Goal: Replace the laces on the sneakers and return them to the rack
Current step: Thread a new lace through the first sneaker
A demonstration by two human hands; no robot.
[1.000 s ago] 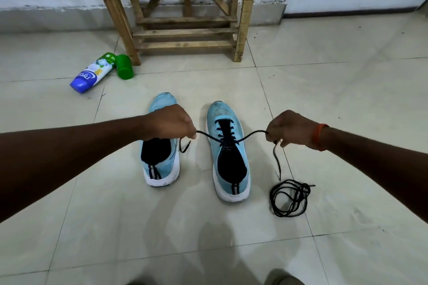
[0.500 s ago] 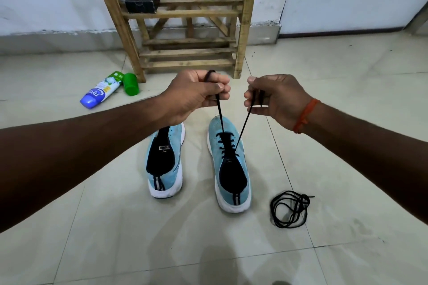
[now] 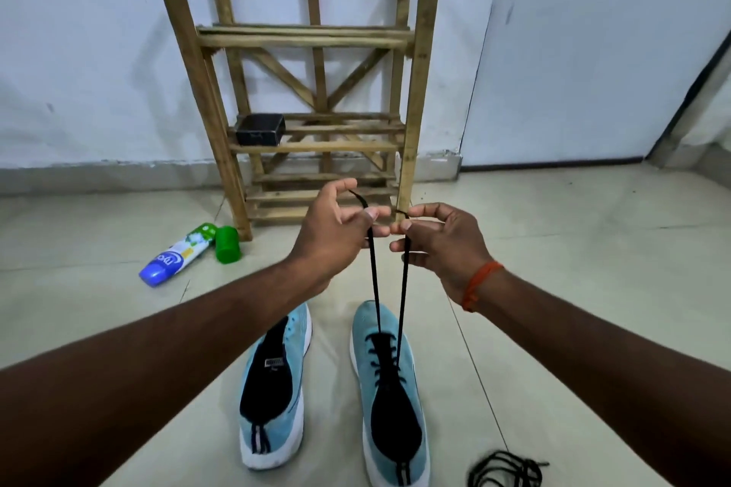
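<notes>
Two light blue sneakers stand side by side on the tiled floor. The right sneaker (image 3: 389, 387) is threaded with a black lace (image 3: 374, 281); both lace ends rise taut from its eyelets. My left hand (image 3: 332, 233) pinches one end between thumb and fingers. My right hand (image 3: 437, 239), with an orange band at the wrist, pinches the other end. The hands almost touch, high above the shoe's toe. The left sneaker (image 3: 275, 387) shows no lace. A loose coil of black lace (image 3: 504, 472) lies on the floor right of the right sneaker.
A wooden shoe rack (image 3: 312, 39) stands against the white wall, with a small black box (image 3: 260, 128) on a lower shelf. A blue and white spray can (image 3: 176, 255) and its green cap (image 3: 227, 244) lie on the floor left of the rack.
My hands have brought the two lace ends from wide apart up and together above the right sneaker. The view has tilted up, showing the whole rack.
</notes>
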